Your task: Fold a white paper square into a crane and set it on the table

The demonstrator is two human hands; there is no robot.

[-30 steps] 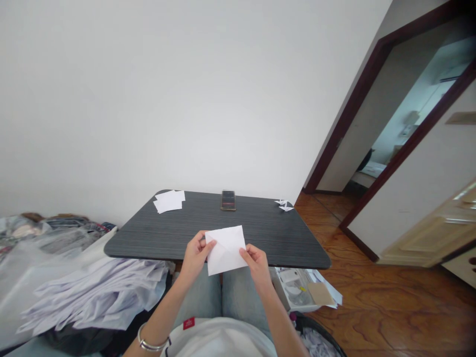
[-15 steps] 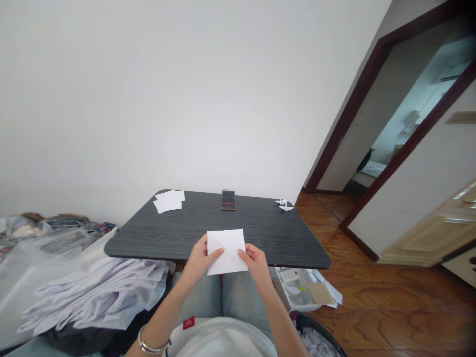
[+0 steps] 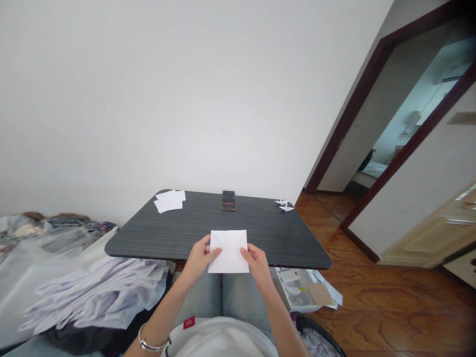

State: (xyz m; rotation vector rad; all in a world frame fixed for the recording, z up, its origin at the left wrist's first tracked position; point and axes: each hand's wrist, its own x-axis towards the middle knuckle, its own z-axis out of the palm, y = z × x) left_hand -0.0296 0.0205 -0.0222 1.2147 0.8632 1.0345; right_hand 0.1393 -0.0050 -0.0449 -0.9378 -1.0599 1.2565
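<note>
A white square sheet of paper point(image 3: 229, 255) with faint diagonal creases is held up over the table's near edge. My left hand point(image 3: 200, 258) pinches its left side, thumb on the face and fingers behind. On the right side my right hand point(image 3: 257, 263) grips it the same way. The fingers behind the sheet are partly hidden. Beyond it, on the dark table point(image 3: 159, 235), a phone point(image 3: 228, 200) rests near the wall. Several white paper sheets point(image 3: 170, 202) lie at the back left, and small folded paper cranes point(image 3: 284, 205) sit at the back right.
A pile of pale cloth point(image 3: 96, 292) lies left of the table. Under its right side stands a box point(image 3: 297, 290) with odds and ends, beside a dark-rimmed bin point(image 3: 320, 337). The white wall point(image 3: 186, 99) borders the table's far edge; a doorway point(image 3: 372, 129) is at right.
The paper has shifted slightly to the right and now sits straighter, its tilt mostly gone. Both hands keep their hold on its sides.
</note>
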